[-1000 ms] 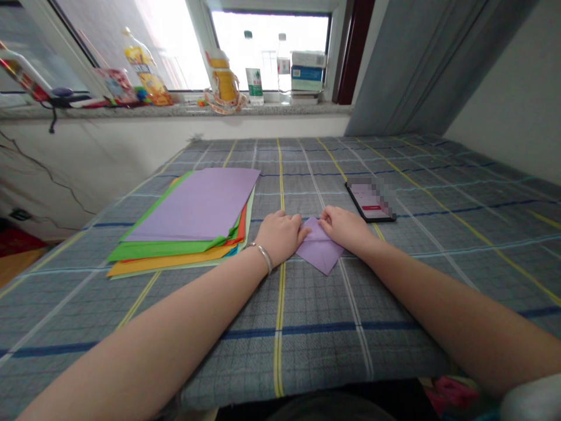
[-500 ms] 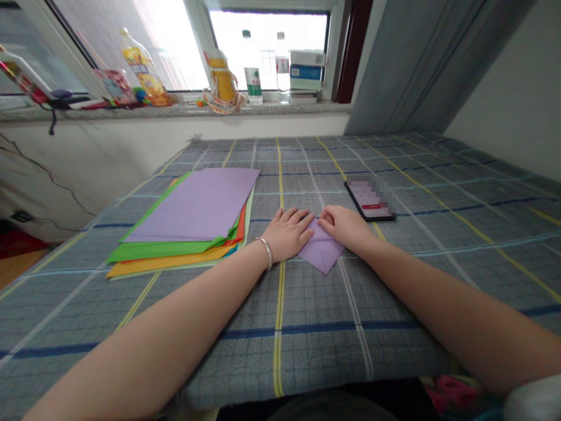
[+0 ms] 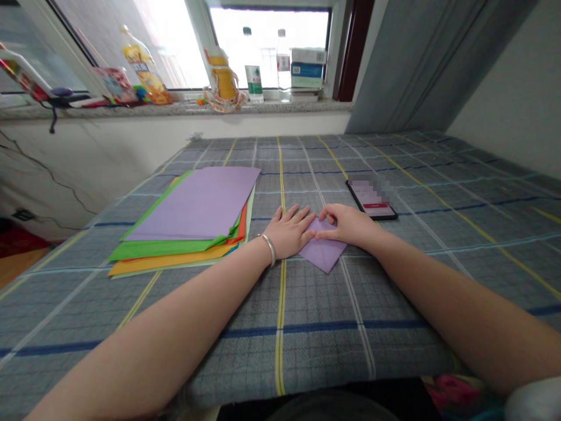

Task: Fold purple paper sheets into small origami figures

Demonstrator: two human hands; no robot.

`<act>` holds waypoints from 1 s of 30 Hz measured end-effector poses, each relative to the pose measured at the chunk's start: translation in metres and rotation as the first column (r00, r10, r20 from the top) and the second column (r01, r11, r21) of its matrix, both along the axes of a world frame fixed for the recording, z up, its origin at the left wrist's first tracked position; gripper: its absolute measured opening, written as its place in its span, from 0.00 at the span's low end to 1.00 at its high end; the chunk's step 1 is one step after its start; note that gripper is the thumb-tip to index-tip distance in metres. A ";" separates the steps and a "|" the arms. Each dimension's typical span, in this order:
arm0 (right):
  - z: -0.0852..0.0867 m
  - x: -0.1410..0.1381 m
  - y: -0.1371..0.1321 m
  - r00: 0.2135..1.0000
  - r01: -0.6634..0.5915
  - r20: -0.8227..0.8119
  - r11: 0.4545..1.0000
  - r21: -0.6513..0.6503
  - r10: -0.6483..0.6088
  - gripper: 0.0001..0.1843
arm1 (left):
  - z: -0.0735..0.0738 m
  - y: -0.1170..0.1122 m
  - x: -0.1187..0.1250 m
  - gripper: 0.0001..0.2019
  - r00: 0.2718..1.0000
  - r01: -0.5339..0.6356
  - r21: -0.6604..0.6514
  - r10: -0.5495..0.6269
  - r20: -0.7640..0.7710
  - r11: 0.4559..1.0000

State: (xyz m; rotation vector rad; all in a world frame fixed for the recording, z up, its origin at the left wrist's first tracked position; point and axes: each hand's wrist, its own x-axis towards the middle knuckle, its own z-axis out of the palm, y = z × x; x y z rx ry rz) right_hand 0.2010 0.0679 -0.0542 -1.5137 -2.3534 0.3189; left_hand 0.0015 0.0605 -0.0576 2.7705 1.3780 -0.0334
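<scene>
A small folded purple paper lies on the grey checked cloth in the middle of the view. My left hand rests flat on its left part with fingers stretched out; a silver bracelet circles the wrist. My right hand sits at the paper's upper right, thumb and fingers pinched together on a fold of it. The paper's far part is hidden under both hands.
A stack of coloured sheets, purple on top, lies to the left. A phone lies face up just beyond my right hand. Bottles, boxes and clutter line the windowsill. A grey curtain hangs at the right.
My left hand's fingers have spread flat over the paper. My right hand has shifted slightly toward the middle and pinched the fold. The paper has stayed in place.
</scene>
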 end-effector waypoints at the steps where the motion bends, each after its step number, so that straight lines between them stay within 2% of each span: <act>1: 0.000 0.001 0.001 1.000 -0.008 0.000 1.000 -0.010 0.008 0.22 | 0.000 0.000 0.000 0.28 1.000 0.001 -0.005 -0.001 -0.003 1.000; 7: 0.005 0.004 0.002 0.999 0.014 0.038 0.994 -0.104 -0.010 0.27 | 0.006 0.001 0.001 0.32 1.000 -0.001 -0.058 0.000 -0.018 0.998; 12: 0.014 0.008 0.003 0.993 0.087 0.091 0.972 -0.216 -0.069 0.24 | 0.014 0.004 0.000 0.34 1.000 -0.005 -0.123 0.001 -0.031 0.992; 22: 0.020 0.022 0.004 0.984 0.135 0.154 0.939 -0.316 -0.090 0.18 | 0.021 0.013 -0.018 0.32 0.998 0.009 -0.222 -0.022 -0.053 0.975; 24: 0.021 0.024 0.003 0.985 0.158 0.130 0.913 -0.377 -0.117 0.17 | 0.024 0.014 -0.022 0.32 0.998 0.016 -0.240 -0.030 -0.057 0.971; 27: 0.023 0.026 -0.001 0.982 0.189 0.084 0.845 -0.501 -0.170 0.14 | 0.029 0.015 -0.028 0.32 0.997 0.020 -0.273 -0.038 -0.061 0.962; 30: 0.027 0.027 -0.005 0.984 0.175 0.077 0.835 -0.521 -0.158 0.12 | 0.033 0.018 -0.035 0.31 0.998 0.019 -0.302 -0.038 -0.057 0.953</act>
